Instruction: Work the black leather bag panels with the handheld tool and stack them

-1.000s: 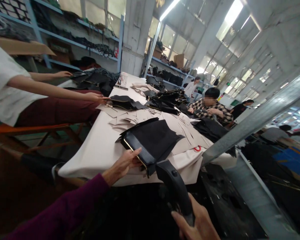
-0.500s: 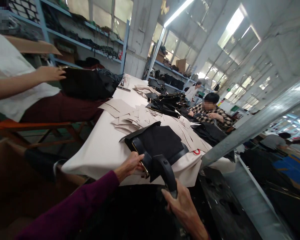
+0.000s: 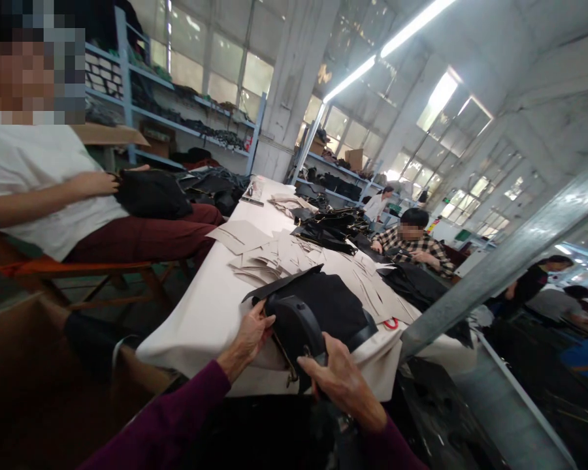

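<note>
A black bag piece with a gold zipper along its near-left edge lies on the white-covered table, its front part hanging over the edge. My left hand is closed in a pinch on the bag piece's left edge, at the upper end of the zipper. A stiff, curved black strip arches over the zipper side. Around the lower end of that strip my right hand is closed, thumb on top. Whether the strip is joined to the bag piece I cannot tell.
Beige cut sheets and black bag pieces are piled farther back on the table. A slanted metal post stands at the right. Seated at the left, a person in a white shirt holds black material. Red-handled scissors lie nearby.
The curved strip and my right hand have moved up and left, closer to my left hand. My left hand has shifted toward the zipper's upper end. The view has tilted slightly up.
</note>
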Action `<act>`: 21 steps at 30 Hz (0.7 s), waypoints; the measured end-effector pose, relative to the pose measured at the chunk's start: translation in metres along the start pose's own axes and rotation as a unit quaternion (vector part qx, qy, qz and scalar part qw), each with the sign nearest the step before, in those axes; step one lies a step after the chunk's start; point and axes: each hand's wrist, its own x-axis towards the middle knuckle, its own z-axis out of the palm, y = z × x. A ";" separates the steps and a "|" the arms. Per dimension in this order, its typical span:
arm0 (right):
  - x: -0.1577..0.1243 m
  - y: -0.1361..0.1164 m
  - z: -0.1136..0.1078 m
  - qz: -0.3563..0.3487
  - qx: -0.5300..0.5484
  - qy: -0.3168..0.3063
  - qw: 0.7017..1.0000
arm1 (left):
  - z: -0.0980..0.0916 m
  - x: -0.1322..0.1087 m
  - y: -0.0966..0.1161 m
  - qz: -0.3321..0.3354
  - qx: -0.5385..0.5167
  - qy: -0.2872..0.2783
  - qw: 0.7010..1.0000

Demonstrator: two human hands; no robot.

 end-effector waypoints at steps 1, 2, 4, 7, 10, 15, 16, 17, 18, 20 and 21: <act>0.006 -0.002 0.003 -0.007 0.003 -0.011 1.000 | 0.001 -0.003 -0.001 -0.007 -0.004 -0.007 1.000; 0.012 -0.005 0.005 -0.010 0.008 -0.024 1.000 | 0.001 -0.006 -0.002 -0.014 -0.010 -0.013 1.000; 0.023 -0.009 0.007 -0.016 0.016 -0.045 0.999 | 0.003 -0.010 -0.004 -0.028 -0.027 -0.028 0.999; 0.027 -0.013 0.007 -0.020 0.022 -0.044 0.999 | 0.006 -0.012 -0.002 -0.042 -0.046 -0.039 0.997; 0.014 -0.012 0.004 -0.010 0.017 -0.032 0.999 | 0.006 -0.011 0.005 -0.027 -0.036 -0.035 0.998; 0.004 -0.006 0.007 0.016 0.019 0.002 1.000 | 0.008 -0.015 0.005 -0.046 -0.006 -0.052 0.998; 0.007 -0.006 0.007 0.018 0.021 0.009 1.000 | 0.009 -0.017 0.003 -0.054 -0.004 -0.060 0.997; 0.010 -0.005 0.006 0.021 0.024 0.015 0.999 | 0.010 -0.019 0.001 -0.060 -0.002 -0.063 0.996; 0.012 -0.005 0.003 0.023 0.027 0.020 0.999 | 0.010 -0.021 -0.001 -0.064 0.002 -0.065 0.996; 0.012 -0.004 -0.005 0.027 0.032 0.030 0.999 | 0.011 -0.022 -0.004 -0.062 0.000 -0.061 0.996; 0.008 -0.003 -0.010 0.029 0.034 0.033 0.998 | 0.010 -0.021 -0.004 -0.059 -0.008 -0.053 0.997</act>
